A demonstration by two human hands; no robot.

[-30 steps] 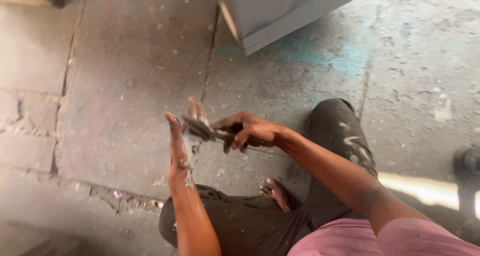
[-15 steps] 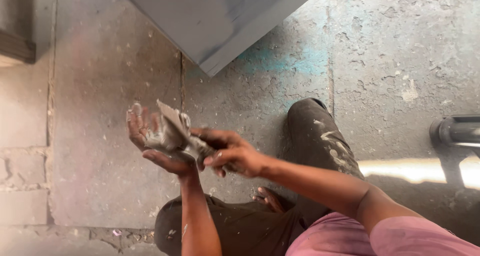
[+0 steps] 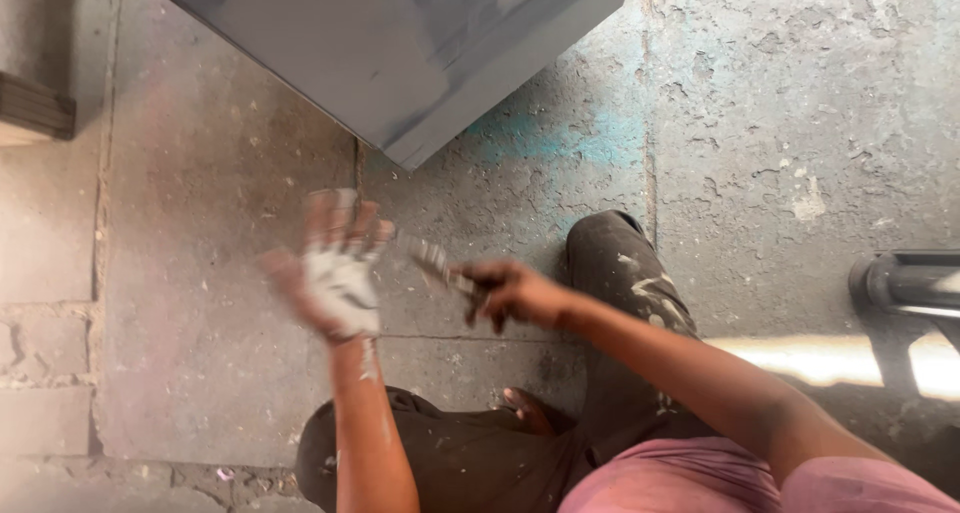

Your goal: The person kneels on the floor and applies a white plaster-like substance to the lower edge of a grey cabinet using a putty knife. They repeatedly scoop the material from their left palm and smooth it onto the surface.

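Head view: a grey metal cabinet (image 3: 400, 53) stands on the cracked concrete floor (image 3: 780, 123), its corner pointing down at the seated person's dark-trousered knee (image 3: 620, 273). Below that corner the left hand (image 3: 335, 273) is raised, palm smeared with white putty (image 3: 340, 283), fingers spread apart. Just beside it, the right hand (image 3: 510, 293) has its fingers clamped on a blurred putty knife (image 3: 435, 258).
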